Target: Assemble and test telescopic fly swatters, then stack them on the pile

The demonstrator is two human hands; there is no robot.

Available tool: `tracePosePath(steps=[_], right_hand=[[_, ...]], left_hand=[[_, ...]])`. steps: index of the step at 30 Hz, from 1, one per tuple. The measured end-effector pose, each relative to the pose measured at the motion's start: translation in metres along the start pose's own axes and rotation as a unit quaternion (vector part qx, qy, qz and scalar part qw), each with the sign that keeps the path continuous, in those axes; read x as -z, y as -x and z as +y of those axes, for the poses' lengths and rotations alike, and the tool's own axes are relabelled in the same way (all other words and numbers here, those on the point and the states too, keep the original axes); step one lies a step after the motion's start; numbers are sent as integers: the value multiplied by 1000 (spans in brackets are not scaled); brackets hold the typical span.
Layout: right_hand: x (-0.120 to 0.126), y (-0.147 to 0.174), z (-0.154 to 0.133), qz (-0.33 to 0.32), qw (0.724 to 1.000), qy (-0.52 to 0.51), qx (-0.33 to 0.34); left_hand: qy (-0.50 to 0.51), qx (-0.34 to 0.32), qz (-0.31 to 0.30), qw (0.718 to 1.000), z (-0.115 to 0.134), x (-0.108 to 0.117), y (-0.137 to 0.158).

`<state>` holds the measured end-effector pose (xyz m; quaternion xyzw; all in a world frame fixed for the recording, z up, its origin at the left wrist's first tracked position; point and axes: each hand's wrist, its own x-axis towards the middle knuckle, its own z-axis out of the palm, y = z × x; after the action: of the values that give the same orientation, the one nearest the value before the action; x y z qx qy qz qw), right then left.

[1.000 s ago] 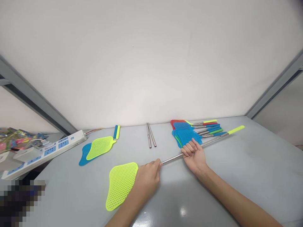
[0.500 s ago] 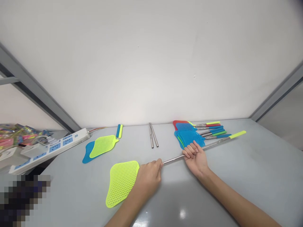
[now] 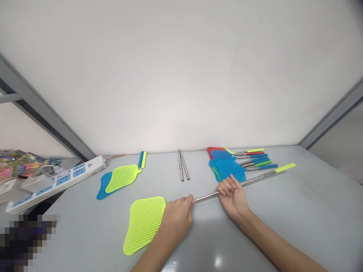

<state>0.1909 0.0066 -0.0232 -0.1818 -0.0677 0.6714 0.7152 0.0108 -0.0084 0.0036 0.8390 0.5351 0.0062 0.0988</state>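
Observation:
A yellow fly swatter (image 3: 145,224) with an extended metal rod and a yellow grip lies slantwise across the front of the table. My left hand (image 3: 178,217) is closed round it close to the swatter head, hiding the joint between head and rod. Further along, my right hand (image 3: 233,194) wraps its fingers round the middle of the rod, palm turned up. Just behind the right hand lies a pile of fly swatters with blue heads (image 3: 229,169), a red head (image 3: 212,151) and coloured grips.
Two metal rods (image 3: 181,166) lie at mid-table. Further left are a blue grip (image 3: 141,159), a yellow grip (image 3: 144,160), a loose yellow swatter head (image 3: 121,177) and a blue head (image 3: 103,187). A power strip (image 3: 61,183) and bagged items (image 3: 19,166) occupy the left side. A wall stands behind.
The view has tilted slightly, so most things sit a little lower. Both hands keep their grip on the fly swatter, with hardly any movement along the rod.

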Motion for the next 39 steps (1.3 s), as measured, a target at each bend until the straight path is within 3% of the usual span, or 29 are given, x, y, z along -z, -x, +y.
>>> tracePosePath(steps=[16,24,39], right_hand=[[-1,1,11,29,999,-39,-20],[-11,5,14,21,999,-9,-43],[-16,9,9,9,999,22,-46]], left_hand=[[18,8,47,999,-3,-3,1],[49,145,52,987,1,-2,-3],[108,165,64,978,2,5,-4]])
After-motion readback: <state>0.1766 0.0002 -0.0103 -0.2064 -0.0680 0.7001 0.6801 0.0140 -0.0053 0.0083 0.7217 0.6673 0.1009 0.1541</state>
